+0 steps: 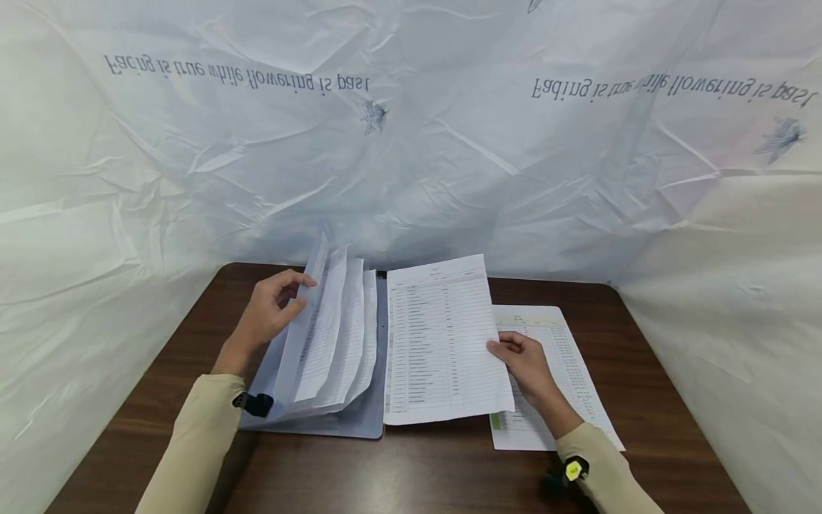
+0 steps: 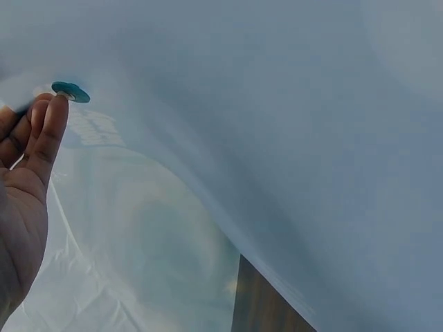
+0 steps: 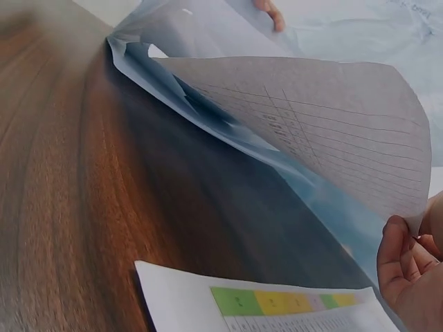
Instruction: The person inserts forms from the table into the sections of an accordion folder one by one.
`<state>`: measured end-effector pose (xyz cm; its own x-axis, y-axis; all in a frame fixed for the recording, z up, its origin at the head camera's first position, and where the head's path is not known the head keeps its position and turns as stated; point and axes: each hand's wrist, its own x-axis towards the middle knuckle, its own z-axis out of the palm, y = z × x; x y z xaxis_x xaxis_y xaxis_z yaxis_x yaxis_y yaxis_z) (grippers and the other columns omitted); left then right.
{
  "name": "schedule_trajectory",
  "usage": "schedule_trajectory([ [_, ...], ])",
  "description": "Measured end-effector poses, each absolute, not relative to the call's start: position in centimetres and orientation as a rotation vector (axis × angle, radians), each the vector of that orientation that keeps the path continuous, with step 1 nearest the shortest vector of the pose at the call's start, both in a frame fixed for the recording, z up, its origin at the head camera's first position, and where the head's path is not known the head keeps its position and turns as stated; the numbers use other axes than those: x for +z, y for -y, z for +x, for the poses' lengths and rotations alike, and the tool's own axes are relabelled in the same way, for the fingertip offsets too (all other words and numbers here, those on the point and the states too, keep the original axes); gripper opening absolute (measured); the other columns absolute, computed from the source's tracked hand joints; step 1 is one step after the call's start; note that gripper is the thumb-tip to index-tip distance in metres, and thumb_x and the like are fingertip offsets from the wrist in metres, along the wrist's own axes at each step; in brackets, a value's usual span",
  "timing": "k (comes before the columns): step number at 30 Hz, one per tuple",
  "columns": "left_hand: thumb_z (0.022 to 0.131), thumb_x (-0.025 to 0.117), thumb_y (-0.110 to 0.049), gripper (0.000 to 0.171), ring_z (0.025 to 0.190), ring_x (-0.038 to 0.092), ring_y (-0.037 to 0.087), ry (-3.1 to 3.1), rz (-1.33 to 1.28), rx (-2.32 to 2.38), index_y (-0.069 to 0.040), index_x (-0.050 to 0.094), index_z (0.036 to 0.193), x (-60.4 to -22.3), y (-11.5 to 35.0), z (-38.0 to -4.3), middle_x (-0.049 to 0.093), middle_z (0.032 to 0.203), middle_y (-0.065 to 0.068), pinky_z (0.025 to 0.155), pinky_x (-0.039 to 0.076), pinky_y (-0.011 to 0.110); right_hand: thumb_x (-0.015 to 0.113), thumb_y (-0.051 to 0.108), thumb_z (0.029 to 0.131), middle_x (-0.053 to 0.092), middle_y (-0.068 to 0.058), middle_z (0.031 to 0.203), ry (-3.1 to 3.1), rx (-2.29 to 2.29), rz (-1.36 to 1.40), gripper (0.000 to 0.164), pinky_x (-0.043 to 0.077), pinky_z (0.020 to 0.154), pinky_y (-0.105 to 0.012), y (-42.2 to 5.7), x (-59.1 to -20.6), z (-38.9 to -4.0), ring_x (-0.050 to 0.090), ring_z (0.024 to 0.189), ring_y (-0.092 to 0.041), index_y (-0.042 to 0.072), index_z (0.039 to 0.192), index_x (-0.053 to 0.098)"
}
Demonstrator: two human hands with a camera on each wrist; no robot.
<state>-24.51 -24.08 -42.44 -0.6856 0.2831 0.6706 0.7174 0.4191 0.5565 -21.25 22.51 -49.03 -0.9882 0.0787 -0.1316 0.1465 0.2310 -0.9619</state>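
A blue translucent plastic document folder (image 1: 372, 421) lies at the middle left of the table, several printed sheets (image 1: 349, 343) fanned inside it. My left hand (image 1: 266, 314) grips the edge of its raised flap (image 1: 298, 335). In the left wrist view a teal snap button (image 2: 71, 92) shows by the fingertips. My right hand (image 1: 529, 368) pinches the right edge of a printed sheet (image 1: 443, 343) with rows of text, which is held up beside the folder's contents. The right wrist view shows this sheet (image 3: 325, 131) bending, with thumb and fingers at its corner.
Another printed sheet (image 1: 578, 385), with a colored header strip (image 3: 266, 302), lies on the table under my right forearm. The dark wooden table (image 1: 411, 471) ends at a crumpled white plastic curtain (image 1: 411, 178) behind and on both sides.
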Motion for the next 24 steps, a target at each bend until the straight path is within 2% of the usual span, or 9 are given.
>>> schedule_trajectory([
  [16,0.083,0.067,0.013,0.029,0.073,0.051,0.012,2.170,-0.853,-1.192,0.003,0.069,0.110,-42.5,24.1,-24.4,0.069,0.101,0.018,0.063,0.044,0.020,0.072,0.015,0.095,0.072,-0.016,0.107,-2.386,-1.937,0.175,0.033,0.058,0.068,-0.029,-20.4,-49.1,-21.7,0.071,0.082,-0.019,-0.002,0.123,0.068],
  [24,0.086,0.066,0.009,0.025,0.074,0.052,0.009,2.184,-0.846,-1.201,0.001,0.069,0.110,-42.7,24.2,-24.5,0.070,0.104,0.016,0.064,0.045,0.018,0.072,0.018,0.096,0.073,-0.014,0.107,-2.320,-1.989,0.137,0.036,0.057,0.068,-0.028,-19.5,-49.2,-21.9,0.071,0.083,-0.017,-0.003,0.124,0.066],
])
